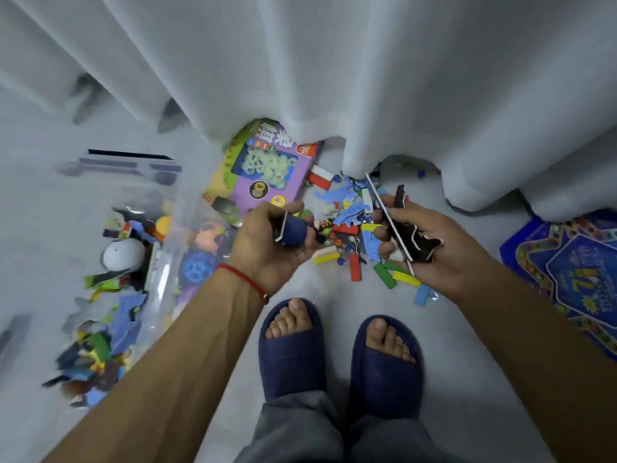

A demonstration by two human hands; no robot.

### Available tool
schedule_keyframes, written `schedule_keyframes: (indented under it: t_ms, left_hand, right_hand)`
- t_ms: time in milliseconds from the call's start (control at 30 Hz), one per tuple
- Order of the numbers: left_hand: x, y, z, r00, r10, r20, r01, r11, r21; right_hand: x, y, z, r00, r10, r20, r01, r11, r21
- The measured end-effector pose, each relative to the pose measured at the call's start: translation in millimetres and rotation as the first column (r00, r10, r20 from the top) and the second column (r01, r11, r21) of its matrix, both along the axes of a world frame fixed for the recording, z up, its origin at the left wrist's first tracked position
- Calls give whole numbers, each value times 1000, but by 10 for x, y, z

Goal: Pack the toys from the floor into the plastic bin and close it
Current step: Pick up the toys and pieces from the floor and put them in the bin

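The toys [354, 228] still to be packed lie in a loose heap on the pale floor [334, 289] just ahead of the person's feet: blue puzzle-like pieces, red, yellow and green blocks, and small marbles, with the heap's far edge running up under the hem of the white curtain [334, 78]. The clear plastic bin [160, 262] stands to the left of the heap, blurred in this view, already holding a jumble of coloured pieces and a white rounded toy [123, 253]; its near wall lies just beside the left forearm. The left hand [267, 242] hangs between bin and heap with its fingers curled round a dark blue rounded piece [293, 230] and a thin flat piece (its exact shape cannot be told). The right hand [427, 242] is over the right side of the heap, gripping a stack of flat dark cut-out pieces [414, 238] and a thin board that sticks up past the fingers. A purple game box [263, 168] lies flat beyond the left hand, its far corner tucked under the curtain. A blue star-patterned board [574, 272] lies at the right edge, well apart from the heap. Bare floor runs between the heap and the two dark blue slippers [337, 355], and on either side of them.
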State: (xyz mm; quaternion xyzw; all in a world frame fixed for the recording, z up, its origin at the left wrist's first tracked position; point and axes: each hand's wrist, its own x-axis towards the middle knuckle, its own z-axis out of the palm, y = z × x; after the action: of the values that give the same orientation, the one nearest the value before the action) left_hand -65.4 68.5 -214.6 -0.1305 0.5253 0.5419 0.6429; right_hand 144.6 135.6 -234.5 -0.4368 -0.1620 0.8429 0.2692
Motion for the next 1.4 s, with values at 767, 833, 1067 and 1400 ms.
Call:
schedule_keyframes:
  t_ms: [767,833,1067,1400]
  left_hand:
    - [-1198,-2436,1599,712,193,-676,-282,959,-24]
    - [-926,-2272,1557,700,111,-705,-138,990,19]
    - [102,-1507,914,657,-179,-732,283,959,20]
    - [719,-776,-206,145,-478,-866,679,685,-264]
  right_hand:
    - [-2264,-1268,1877,510,696,505,-840,529,120]
    - [-1873,-943,1889,522,612,594,-828,530,183]
    - [200,110,1256,198,28,980,-763,632,136]
    - [1436,307,141,44,-10,999,-844,535,43]
